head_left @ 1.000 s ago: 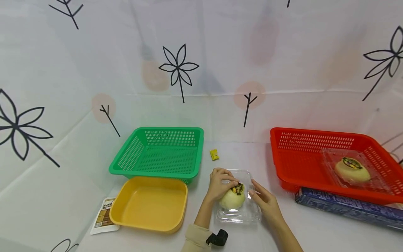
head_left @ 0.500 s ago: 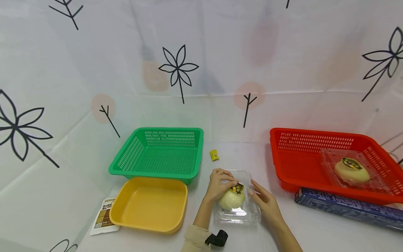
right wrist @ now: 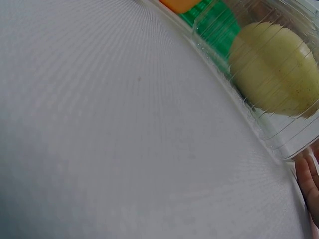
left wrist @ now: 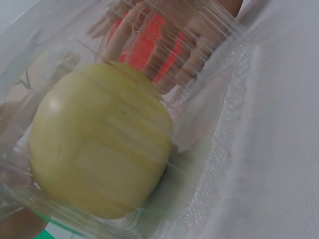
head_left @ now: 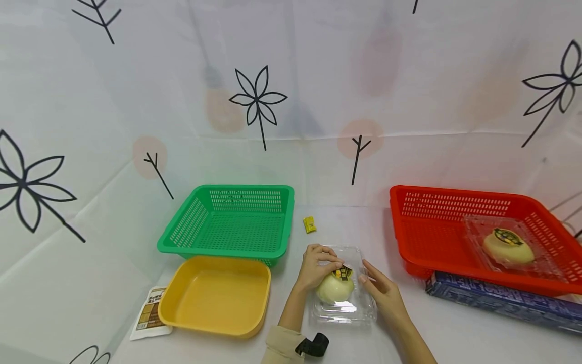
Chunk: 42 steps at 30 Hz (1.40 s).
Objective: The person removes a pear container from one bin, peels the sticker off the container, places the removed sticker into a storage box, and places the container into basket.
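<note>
A clear plastic clamshell box (head_left: 347, 313) lies on the white-covered table, its lid down over a round pale yellow-green fruit (head_left: 334, 290) with a black and yellow sticker. My left hand (head_left: 316, 270) grips the box from the left, bent fingers over its lid by the sticker. From the right, my right hand (head_left: 384, 290) holds the box edge, thumb over the lid and fingers along the side. The left wrist view shows the fruit (left wrist: 99, 142) close up through ribbed plastic, with right-hand fingers behind. In the right wrist view a fingertip (right wrist: 306, 174) meets the box corner.
At left stand a green basket (head_left: 291, 222) and a yellow tub (head_left: 213, 301), beside a white-brown packet (head_left: 150, 318). A small yellow sachet (head_left: 309, 224) lies behind the box. At right, a red basket (head_left: 436, 242) holds another boxed fruit (head_left: 508, 246), with a long blue carton (head_left: 500, 301) in front.
</note>
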Available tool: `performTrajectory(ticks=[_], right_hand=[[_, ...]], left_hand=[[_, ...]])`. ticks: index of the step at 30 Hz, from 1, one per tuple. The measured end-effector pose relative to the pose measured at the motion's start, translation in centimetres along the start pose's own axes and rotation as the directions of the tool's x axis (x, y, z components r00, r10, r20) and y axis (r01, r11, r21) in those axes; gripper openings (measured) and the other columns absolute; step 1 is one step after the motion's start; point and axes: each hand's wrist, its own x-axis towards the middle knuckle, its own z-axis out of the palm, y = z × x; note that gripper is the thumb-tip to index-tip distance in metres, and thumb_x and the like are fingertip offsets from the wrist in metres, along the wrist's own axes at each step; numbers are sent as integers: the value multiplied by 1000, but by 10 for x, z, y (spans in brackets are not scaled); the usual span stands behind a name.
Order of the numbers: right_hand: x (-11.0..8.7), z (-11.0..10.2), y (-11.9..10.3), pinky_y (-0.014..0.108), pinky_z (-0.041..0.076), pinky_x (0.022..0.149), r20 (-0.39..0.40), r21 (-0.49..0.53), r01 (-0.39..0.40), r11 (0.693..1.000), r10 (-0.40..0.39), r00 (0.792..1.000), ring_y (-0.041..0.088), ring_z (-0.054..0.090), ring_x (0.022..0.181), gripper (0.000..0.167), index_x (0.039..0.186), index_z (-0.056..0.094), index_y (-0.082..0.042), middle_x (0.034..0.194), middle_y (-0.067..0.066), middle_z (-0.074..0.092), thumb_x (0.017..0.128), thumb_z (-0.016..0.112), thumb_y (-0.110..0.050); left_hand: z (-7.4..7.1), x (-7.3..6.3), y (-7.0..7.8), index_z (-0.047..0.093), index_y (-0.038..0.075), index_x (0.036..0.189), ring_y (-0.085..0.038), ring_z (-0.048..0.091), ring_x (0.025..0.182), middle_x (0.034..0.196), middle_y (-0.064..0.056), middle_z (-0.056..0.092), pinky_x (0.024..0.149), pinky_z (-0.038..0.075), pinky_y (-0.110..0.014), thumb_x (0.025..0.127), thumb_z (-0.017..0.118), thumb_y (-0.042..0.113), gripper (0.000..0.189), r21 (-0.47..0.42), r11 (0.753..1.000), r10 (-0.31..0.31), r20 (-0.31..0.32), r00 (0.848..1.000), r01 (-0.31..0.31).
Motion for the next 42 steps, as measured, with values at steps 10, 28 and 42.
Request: performTrajectory(ticks=[10, 28, 42], right_hand=[[0, 0, -1, 15, 45, 78, 7, 18, -4, 1000, 4, 1000, 42, 50, 117, 50, 140, 43, -5, 136, 27, 45, 94, 56, -21], [-1, 1, -1, 19, 48, 80, 0, 14, 6, 1000, -6, 1000, 18, 58, 108, 50, 139, 44, -3, 133, 27, 48, 94, 58, -19], [-1, 0, -1, 21, 48, 84, 8, 0, 3, 1000, -3, 1000, 42, 51, 115, 50, 140, 43, -5, 134, 27, 46, 94, 56, -20]], left_hand=[[-3, -1, 15, 71, -8, 80, -33, 42, 109, 96, -18, 63, 97, 23, -40, 78, 72, 3, 11, -63, 995, -83, 6, 997, 83], [-14, -2, 32, 70, -12, 83, -34, 42, 108, 96, -22, 62, 95, 27, -33, 79, 70, 0, 12, -156, 981, -107, 62, 992, 115], [-18, -2, 34, 70, -12, 84, -30, 42, 111, 99, -24, 62, 99, 26, -37, 80, 70, 0, 13, -200, 969, -128, 94, 987, 145]])
